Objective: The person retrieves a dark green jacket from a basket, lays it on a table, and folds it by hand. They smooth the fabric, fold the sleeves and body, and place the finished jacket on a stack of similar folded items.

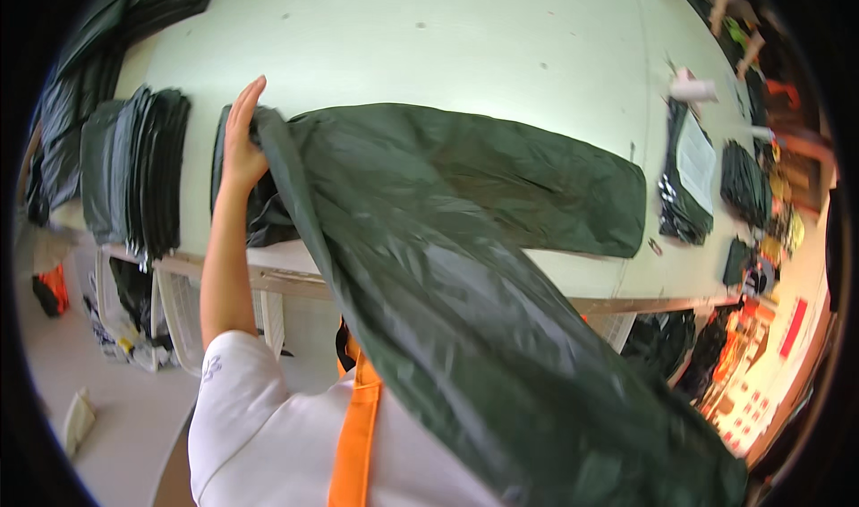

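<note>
A pair of dark green, shiny waterproof trousers (394, 230) stretches across the table edge. One leg (555, 185) lies flat on the table toward the right. The other is raised and slants down in front of my body to the lower right, its end blurred. My left hand (242, 144) is at the left end of the trousers, against the gathered edge. Its fingers are stretched upward, and the thumb side is partly hidden. Beneath and beside this hand lies more dark folded fabric (268, 212). No part of my right hand shows; the raised leg covers that side.
A pale green table (412, 42) spans the view. Folded dark garments (139, 171) stand in a stack at the left, with a larger dark pile (80, 122) behind. At the right lie a dark bundle with a paper sheet (693, 162) and a pinkish roll (693, 86). White crates (179, 319) sit below.
</note>
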Action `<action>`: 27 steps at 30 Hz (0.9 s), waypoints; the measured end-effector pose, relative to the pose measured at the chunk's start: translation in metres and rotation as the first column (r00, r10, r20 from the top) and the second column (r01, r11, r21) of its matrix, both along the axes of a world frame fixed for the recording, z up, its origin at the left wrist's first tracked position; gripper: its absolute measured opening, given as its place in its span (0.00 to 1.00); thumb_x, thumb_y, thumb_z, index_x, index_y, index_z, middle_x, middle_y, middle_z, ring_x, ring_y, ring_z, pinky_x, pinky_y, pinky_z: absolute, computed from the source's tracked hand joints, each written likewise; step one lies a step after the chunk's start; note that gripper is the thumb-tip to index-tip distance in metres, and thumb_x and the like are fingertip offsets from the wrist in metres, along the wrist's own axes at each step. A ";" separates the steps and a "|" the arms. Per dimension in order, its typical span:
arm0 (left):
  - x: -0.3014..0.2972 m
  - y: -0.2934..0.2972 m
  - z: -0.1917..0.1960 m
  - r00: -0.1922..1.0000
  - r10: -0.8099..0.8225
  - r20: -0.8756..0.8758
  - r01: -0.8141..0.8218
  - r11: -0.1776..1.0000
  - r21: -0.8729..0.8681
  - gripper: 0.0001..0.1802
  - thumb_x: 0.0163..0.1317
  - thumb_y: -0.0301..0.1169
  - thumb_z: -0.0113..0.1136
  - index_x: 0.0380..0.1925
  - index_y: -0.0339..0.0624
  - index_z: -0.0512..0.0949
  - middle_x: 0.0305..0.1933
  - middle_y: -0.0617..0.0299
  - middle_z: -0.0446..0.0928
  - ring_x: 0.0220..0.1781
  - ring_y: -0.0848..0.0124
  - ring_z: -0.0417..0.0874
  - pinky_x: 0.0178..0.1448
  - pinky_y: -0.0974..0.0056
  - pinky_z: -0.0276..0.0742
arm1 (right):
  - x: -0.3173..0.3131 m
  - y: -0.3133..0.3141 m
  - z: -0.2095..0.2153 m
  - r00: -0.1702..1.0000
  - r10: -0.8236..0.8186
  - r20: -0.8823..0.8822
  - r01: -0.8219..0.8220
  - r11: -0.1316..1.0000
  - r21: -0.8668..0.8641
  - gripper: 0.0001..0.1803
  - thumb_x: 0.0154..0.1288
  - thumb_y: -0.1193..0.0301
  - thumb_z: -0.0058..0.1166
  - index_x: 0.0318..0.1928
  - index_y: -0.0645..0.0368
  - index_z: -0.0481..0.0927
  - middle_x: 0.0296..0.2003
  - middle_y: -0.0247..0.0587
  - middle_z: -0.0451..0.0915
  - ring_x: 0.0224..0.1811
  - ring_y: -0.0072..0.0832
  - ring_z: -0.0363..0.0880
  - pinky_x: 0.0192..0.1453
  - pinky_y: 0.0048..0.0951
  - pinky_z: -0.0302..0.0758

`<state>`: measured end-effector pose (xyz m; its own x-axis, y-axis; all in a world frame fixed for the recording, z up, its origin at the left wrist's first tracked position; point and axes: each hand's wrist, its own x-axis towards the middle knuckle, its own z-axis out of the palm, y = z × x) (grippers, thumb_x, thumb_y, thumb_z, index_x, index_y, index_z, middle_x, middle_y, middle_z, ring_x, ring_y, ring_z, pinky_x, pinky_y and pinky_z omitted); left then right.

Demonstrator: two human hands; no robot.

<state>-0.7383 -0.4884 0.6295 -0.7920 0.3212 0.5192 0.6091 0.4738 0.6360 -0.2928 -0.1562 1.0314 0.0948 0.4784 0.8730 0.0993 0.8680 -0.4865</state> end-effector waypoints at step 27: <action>0.036 0.081 -0.087 0.958 0.279 0.066 -0.107 0.560 -0.821 0.45 0.55 0.64 0.50 0.70 0.65 0.50 0.76 0.55 0.40 0.76 0.53 0.42 0.68 0.31 0.38 | -0.182 0.220 -0.470 0.060 0.288 0.956 -0.169 0.947 -0.274 0.24 0.70 0.56 0.39 0.65 0.43 0.65 0.70 0.42 0.54 0.72 0.45 0.49 0.72 0.49 0.44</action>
